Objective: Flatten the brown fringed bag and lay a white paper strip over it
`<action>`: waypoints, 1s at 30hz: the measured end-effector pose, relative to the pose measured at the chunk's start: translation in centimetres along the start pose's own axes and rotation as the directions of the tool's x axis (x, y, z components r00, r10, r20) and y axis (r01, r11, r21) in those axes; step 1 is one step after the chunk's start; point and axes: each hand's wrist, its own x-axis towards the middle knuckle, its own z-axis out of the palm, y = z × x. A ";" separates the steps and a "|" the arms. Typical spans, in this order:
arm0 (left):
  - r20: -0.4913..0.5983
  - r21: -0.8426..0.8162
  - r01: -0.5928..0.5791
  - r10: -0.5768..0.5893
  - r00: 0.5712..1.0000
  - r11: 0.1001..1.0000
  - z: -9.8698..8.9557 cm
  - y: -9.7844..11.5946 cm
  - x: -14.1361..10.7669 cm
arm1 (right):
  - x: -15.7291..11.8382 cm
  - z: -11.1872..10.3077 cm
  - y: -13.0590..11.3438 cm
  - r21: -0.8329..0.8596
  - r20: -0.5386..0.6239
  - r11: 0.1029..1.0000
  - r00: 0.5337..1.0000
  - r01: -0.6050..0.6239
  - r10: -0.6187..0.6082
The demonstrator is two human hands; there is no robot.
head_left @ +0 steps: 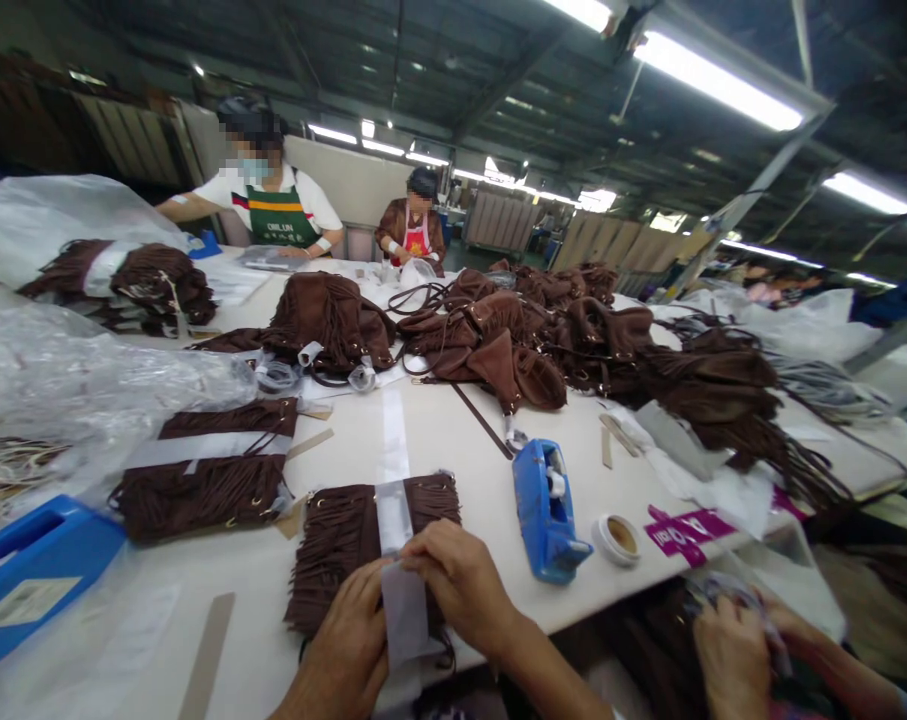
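Brown suede fringe covers the fringed bag (348, 545) that lies flat on the white table (453, 440), directly ahead of the fingers, its long axis running left to right and its fringe strands hanging toward the near table edge. A translucent paper strip (394, 520) crosses the bag's middle from far to near and comes down between both hands. The left hand (348, 640) has its fingers curled onto the strip's left edge and the bag's lower fringe; the right hand (460, 580) presses down on the strip's right side, fingers bent and closed on it. How firmly either hand pinches the strip is hard to make out, since the fingertips are tucked under. The bag's near edge is hidden behind the hands, and the strip's lower end runs out of sight at the frame bottom. Just right of the right fingers stands a blue tape dispenser (547, 510), with a tape roll (619, 538) beyond it. Left of the left fingers lies a second banded bag (209, 470). Another person's hand (730, 640) works at the lower right, partly cut off.
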 end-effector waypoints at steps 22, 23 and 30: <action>-0.132 -0.051 0.225 -0.230 0.964 0.973 2.1 -0.4 0.5 | 3.5 4.4 4.9 -0.164 0.061 0.913 0.920 -0.373 0.386; -0.131 -0.028 0.242 -0.243 0.961 0.970 2.3 -0.5 0.3 | 3.6 4.4 4.8 -0.176 0.061 0.907 0.916 -0.382 0.398; -0.157 0.471 0.078 -0.004 0.988 0.878 3.5 -1.9 0.6 | 3.9 4.2 4.3 -0.311 0.064 0.884 0.921 -0.348 0.385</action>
